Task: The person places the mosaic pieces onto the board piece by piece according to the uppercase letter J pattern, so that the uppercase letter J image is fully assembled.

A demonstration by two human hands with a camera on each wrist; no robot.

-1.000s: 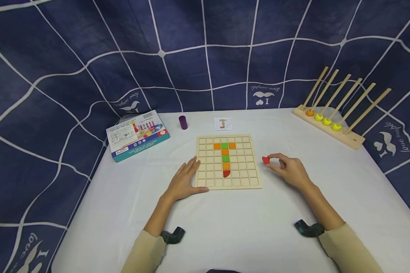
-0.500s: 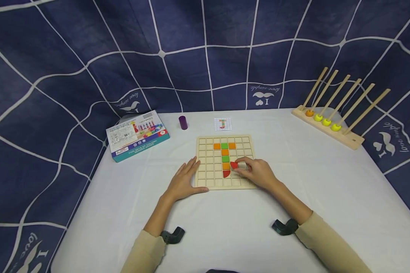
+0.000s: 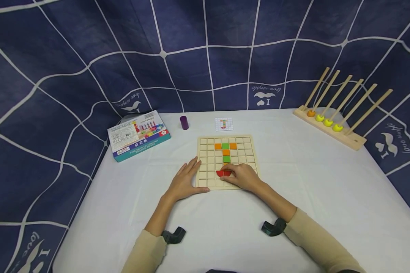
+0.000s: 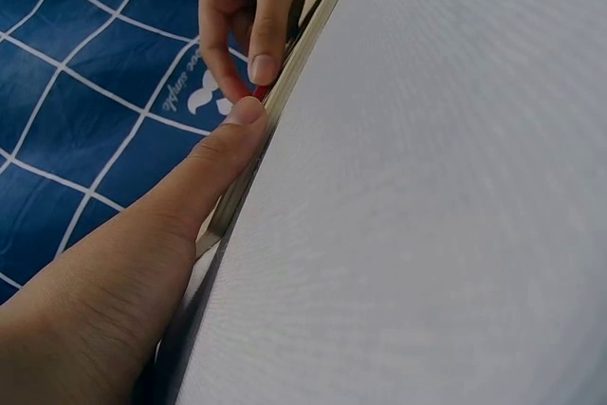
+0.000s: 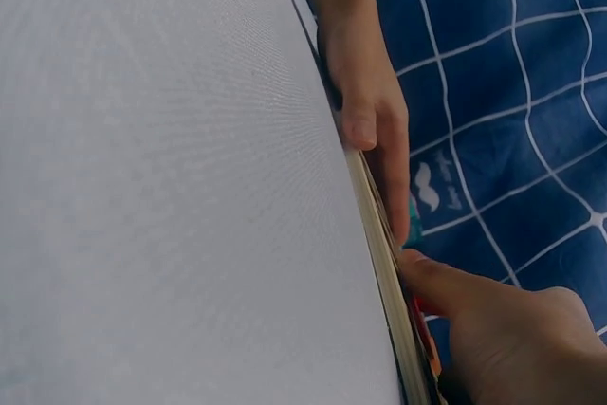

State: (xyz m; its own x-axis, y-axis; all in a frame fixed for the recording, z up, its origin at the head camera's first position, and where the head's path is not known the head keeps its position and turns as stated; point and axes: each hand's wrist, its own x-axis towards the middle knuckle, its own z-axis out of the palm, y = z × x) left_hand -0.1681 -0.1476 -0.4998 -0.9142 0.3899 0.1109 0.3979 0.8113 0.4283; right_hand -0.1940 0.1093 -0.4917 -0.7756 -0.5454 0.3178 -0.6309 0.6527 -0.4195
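A wooden grid board (image 3: 204, 176) lies on the white table. Orange tiles (image 3: 233, 146) and green tiles (image 3: 227, 159) form a bar with a column below it. My right hand (image 3: 244, 176) reaches over the board, its thumb and forefinger pinching a red quarter-circle tile (image 3: 219, 173) at the column's foot. Beside that tile, a second red quarter-circle tile (image 3: 227, 173) makes up the other half of a half-disc. The fingers partly cover the lowest orange tile. My left hand (image 3: 182, 182) rests with spread fingers at the board's left edge, thumb on the front corner.
Behind the board lies a picture card (image 3: 224, 124) with a J-shaped pattern. A purple cylinder (image 3: 184, 123) and a toy box (image 3: 139, 135) are at the back left. A wooden peg stand (image 3: 355, 141) with several beads stands at the back right.
My right hand has carried the red quarter-circle tile leftward from right of the board to beside the other red tile. My left hand has stayed in place.
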